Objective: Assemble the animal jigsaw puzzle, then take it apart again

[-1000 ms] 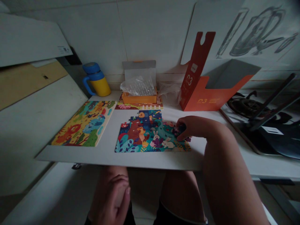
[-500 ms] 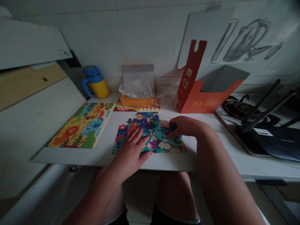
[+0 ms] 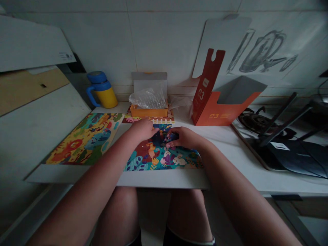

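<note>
A colourful jigsaw puzzle [image 3: 153, 160], partly put together, with rabbits and a bear on it, lies near the front edge of the white tabletop. My right hand [image 3: 186, 137] is over its upper right part, thumb and fingers pinching a small dark puzzle piece [image 3: 170, 137]. At the puzzle's upper left side is my left hand [image 3: 143, 130], with its thumb stretched out over the picture and no piece visible in it. Its other fingers are mostly hidden behind the hand.
A yellow animal picture board [image 3: 84, 140] lies on the left. Behind are a blue and yellow mug [image 3: 104, 90], an open orange box [image 3: 148, 112] with clear plastic wrap, and a tall orange carton [image 3: 217, 109]. A black router [image 3: 289, 153] and a gas burner [image 3: 256, 119] are on the right.
My left hand has risen from my lap, crossed the puzzle and reached its upper left side. My right hand has moved left over the puzzle with the puzzle piece.
</note>
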